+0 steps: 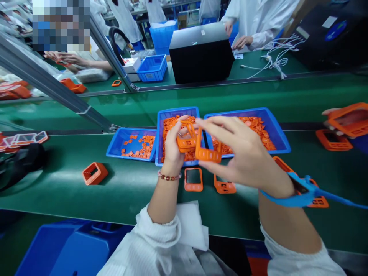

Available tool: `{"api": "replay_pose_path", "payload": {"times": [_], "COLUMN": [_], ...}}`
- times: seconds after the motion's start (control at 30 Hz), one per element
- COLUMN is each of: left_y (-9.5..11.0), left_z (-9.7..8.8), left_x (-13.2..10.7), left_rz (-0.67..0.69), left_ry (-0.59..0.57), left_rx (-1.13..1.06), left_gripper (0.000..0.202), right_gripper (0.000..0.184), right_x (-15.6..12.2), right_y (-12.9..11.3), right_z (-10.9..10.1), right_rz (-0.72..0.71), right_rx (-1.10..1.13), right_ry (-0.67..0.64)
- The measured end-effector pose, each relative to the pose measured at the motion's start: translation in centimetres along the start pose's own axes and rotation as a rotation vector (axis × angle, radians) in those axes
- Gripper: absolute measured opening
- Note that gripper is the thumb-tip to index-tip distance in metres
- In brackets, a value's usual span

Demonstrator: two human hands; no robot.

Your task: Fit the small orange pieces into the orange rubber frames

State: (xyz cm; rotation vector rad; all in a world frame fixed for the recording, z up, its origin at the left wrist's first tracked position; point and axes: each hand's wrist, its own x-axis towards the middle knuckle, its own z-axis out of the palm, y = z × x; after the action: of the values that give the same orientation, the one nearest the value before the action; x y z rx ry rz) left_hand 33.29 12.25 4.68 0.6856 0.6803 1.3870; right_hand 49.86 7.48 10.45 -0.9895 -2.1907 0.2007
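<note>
Above the parts bins, my left hand (173, 143) is closed around an orange plastic frame (186, 144), perhaps more than one stacked. My right hand (240, 147), with a blue strap at its wrist, grips a second orange frame (209, 155) between thumb and fingers. The two frames are side by side; whether they touch I cannot tell. Below them on the green bench lie an orange frame with a dark opening (193, 188) and another orange frame (225, 188), partly hidden by my right hand. Small orange pieces (169, 124) fill the blue bin behind my hands.
A smaller blue tray (109, 148) and a wide blue bin (283, 142) flank the middle bin, both with orange pieces. An orange frame stack (99, 173) stands at left. At right, another person's hand holds an orange frame (349, 122). A metal post (94, 119) slants across the left.
</note>
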Motion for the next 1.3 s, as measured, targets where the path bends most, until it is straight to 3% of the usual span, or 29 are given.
{"api": "replay_pose_path", "payload": {"times": [0.1, 0.17, 0.23, 0.3, 0.4, 0.47, 0.67, 0.87, 0.97, 1.07, 1.17, 1.3], "left_y": [0.8, 1.3, 1.4, 1.4, 1.1, 1.0, 0.8, 0.9, 1.1, 1.3, 1.3, 1.3], "left_z": [-0.9, -1.3, -1.5, -1.5, -1.3, -1.2, -1.0, -0.7, -0.5, -0.2, -0.2, -0.1], "left_x": [0.5, 0.6, 0.6, 0.6, 0.6, 0.5, 0.5, 0.5, 0.4, 0.2, 0.1, 0.1], "left_rz": [0.066, 0.090, 0.077, 0.070, 0.085, 0.065, 0.092, 0.055, 0.052, 0.028, 0.010, 0.039], "left_ry": [0.124, 0.174, 0.202, 0.199, 0.157, 0.142, 0.123, 0.136, 0.143, 0.149, 0.134, 0.113], "left_rx": [-0.055, -0.069, -0.068, -0.063, -0.051, -0.038, -0.050, -0.052, -0.050, -0.061, -0.075, -0.099], "left_gripper": [0.025, 0.027, 0.030, 0.029, 0.027, 0.026, 0.020, 0.022, 0.023, 0.026, 0.032, 0.040], "right_gripper": [0.056, 0.038, 0.026, 0.020, 0.025, 0.027, 0.024, 0.029, 0.045, 0.058, 0.052, 0.035], "right_x": [-1.4, -2.6, -3.8, -4.7, -5.2, -5.1, -4.4, -4.7, -4.6, -4.1, -3.1, -1.2], "right_y": [-2.4, -3.9, -4.9, -5.1, -4.5, -4.0, -3.0, -2.5, -3.4, -4.5, -4.4, -1.0], "right_z": [0.0, 1.4, 3.8, 6.4, 9.2, 10.0, 10.4, 10.7, 9.1, 6.1, 2.9, 0.3], "right_rz": [0.007, -0.024, -0.066, -0.044, 0.076, 0.092, 0.093, 0.096, 0.069, -0.010, 0.008, 0.203], "right_rx": [-0.030, -0.084, -0.150, -0.266, -0.453, -0.453, -0.256, -0.243, -0.259, -0.200, -0.096, -0.163], "right_ry": [-0.359, -0.583, -0.716, -0.758, -0.734, -0.724, -0.785, -0.795, -0.763, -0.674, -0.569, -0.330]}}
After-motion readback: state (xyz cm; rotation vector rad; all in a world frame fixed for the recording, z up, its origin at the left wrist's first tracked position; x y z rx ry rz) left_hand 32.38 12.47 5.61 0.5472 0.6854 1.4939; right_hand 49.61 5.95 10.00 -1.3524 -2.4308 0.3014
